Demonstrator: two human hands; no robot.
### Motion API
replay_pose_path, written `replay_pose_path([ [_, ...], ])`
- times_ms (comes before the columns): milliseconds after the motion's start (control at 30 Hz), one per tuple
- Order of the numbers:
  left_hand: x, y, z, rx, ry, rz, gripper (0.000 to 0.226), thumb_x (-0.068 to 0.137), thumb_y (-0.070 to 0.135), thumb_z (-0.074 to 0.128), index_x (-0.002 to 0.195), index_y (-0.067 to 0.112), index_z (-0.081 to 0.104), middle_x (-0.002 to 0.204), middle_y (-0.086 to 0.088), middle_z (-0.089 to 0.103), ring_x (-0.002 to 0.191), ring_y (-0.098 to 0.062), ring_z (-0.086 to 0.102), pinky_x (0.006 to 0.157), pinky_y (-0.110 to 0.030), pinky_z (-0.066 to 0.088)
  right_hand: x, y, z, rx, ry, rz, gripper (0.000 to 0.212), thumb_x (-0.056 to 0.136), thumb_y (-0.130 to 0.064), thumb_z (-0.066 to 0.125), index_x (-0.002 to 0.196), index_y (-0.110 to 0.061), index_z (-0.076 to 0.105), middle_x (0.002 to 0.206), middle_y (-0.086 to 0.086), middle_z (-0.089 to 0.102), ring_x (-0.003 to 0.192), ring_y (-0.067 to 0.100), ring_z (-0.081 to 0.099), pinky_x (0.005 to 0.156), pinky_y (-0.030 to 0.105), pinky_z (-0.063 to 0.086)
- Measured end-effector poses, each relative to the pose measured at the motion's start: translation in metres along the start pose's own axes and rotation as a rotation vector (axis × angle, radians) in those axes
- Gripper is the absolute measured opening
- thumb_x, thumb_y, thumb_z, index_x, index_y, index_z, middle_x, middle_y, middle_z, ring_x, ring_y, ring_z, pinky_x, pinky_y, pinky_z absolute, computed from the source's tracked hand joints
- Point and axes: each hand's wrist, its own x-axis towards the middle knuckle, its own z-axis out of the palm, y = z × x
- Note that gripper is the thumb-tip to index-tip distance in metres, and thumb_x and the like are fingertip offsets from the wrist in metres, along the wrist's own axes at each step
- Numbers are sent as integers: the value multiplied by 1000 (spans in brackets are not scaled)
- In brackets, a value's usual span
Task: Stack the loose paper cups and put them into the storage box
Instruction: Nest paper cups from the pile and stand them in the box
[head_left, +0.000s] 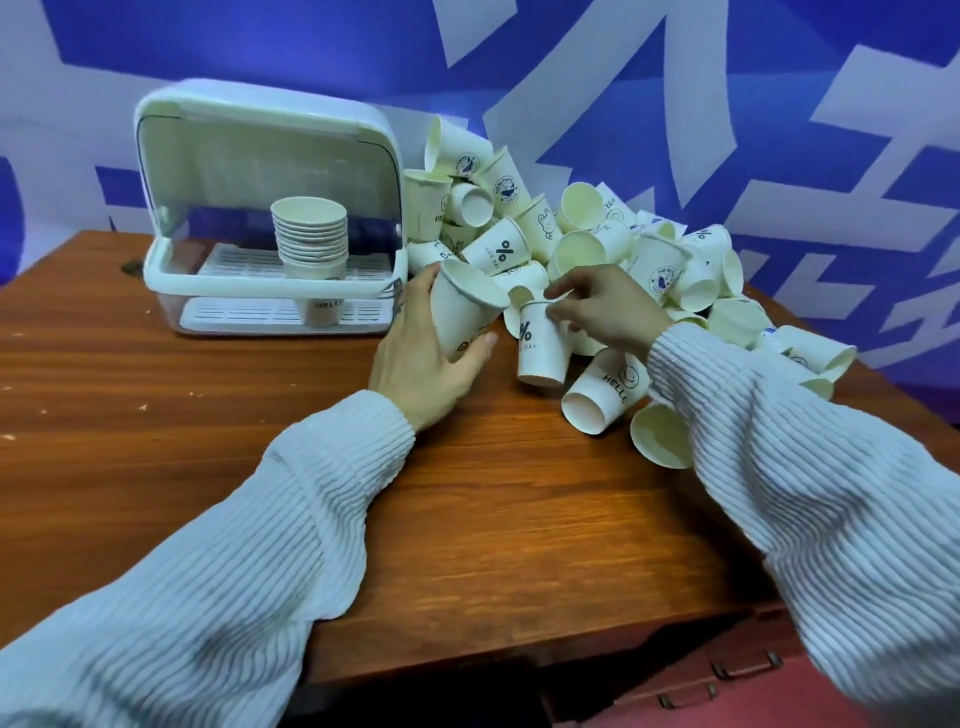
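Head view. I see the left hand wrapped around a paper cup, fingers curled about its side, the cup tilted with its open mouth up and to the right. The right hand pinches the rim of a second cup, printed with a percent sign, which stands upright on the wooden table just right of the first; thumb and fingers are closed on the rim. Behind and to the right of both hands lies a heap of loose cups, most on their sides. At left rear stands the white storage box, its clear cover raised, with a stack of nested cups upright inside. Ribbed pale sleeves cover both forearms.
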Motion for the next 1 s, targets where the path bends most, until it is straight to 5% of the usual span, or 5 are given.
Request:
replay_pose_path([
  [133,7,4,-19,-110,118,-46,78,91,57,65,151,24,28,140,-1,51,119,-20,53,96,-34,45,-2,-20,-5,195,53,-141,7,93,-13,70,96,-7,73,87,1,70,70,4,62,66,19,47],
  [233,19,2,-47,-191,266,-46,78,87,64,57,147,21,33,128,4,54,110,-12,54,90,-23,44,1,-43,-6,325,132,-290,5,92,-14,73,88,-15,74,84,-7,69,69,-2,58,67,13,45],
  [467,43,-18,-112,-250,547,-102,67,93,47,67,144,14,37,129,1,57,106,0,58,82,-3,42,40,-125,38,345,269,-568,10,95,-29,71,99,-23,77,97,-13,76,98,5,69,93,32,54],
  [600,45,-28,-134,-204,599,-164,63,93,42,70,141,14,40,128,2,59,101,5,57,75,3,36,61,-168,59,214,342,-720,16,97,-26,66,105,-16,76,103,-8,76,99,9,67,94,35,53],
  [1000,52,-52,-159,-107,543,-202,63,85,47,77,132,19,46,122,4,61,108,-15,61,89,-28,51,83,-186,98,-397,-144,-716,39,104,-24,48,139,-25,64,140,6,67,132,31,59,109,43,47],
])
